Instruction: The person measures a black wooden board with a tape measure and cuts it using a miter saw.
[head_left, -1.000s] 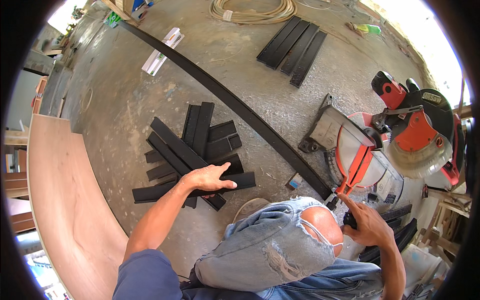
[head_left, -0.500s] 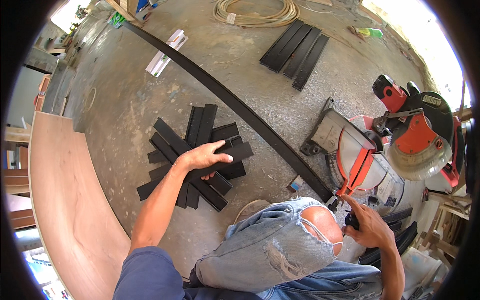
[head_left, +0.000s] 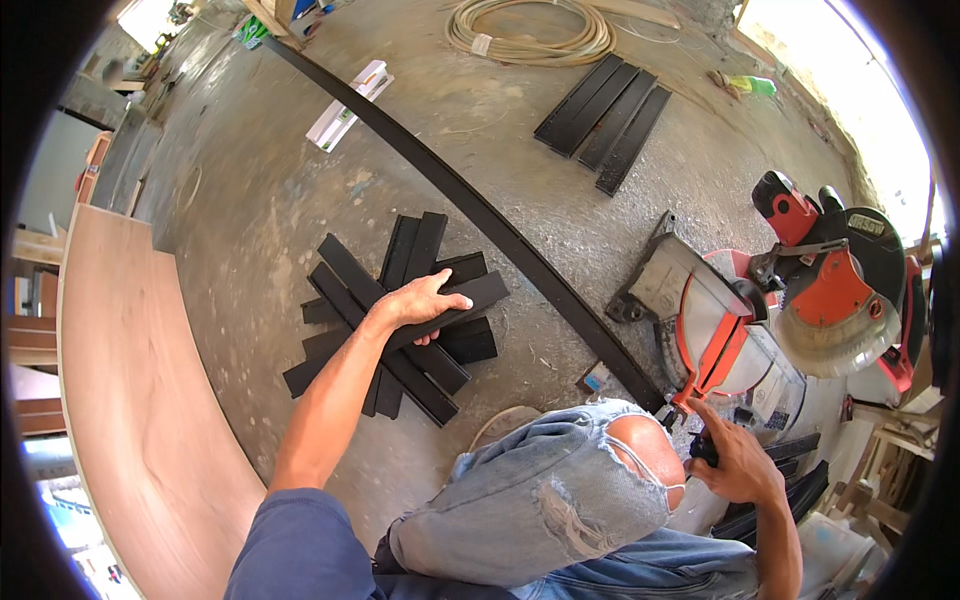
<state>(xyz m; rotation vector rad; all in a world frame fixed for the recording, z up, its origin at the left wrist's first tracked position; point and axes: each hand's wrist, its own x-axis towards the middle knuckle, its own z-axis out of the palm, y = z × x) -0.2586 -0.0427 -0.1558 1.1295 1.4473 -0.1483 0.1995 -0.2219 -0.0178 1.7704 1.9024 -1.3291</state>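
My left hand [head_left: 425, 303] is closed around a flat black strip [head_left: 482, 290], thumb on its upper face. This strip lies across or just above a crisscrossed pile of short black strips [head_left: 345, 262]; contact with the pile is hard to judge. My right hand [head_left: 738, 460] is curled beside my bent knee, near the red front arm [head_left: 697, 388] of a miter saw [head_left: 825, 290]. Something small and black [head_left: 704, 448] sits in its fingers, its kind unclear. One long black strip [head_left: 480, 218] runs diagonally over the floor, its near end by the saw's arm.
Several black strips [head_left: 600, 120] lie side by side farther off, near a coiled beige hose [head_left: 530, 50]. A white profile piece [head_left: 335, 120] lies beneath the long strip. At left stands a wooden panel [head_left: 150, 390]. More black pieces [head_left: 800, 490] lie behind my right hand.
The whole view has shifted slightly. The right end of the strip in my left hand has moved a little farther away from me. My right hand stays by the saw's arm.
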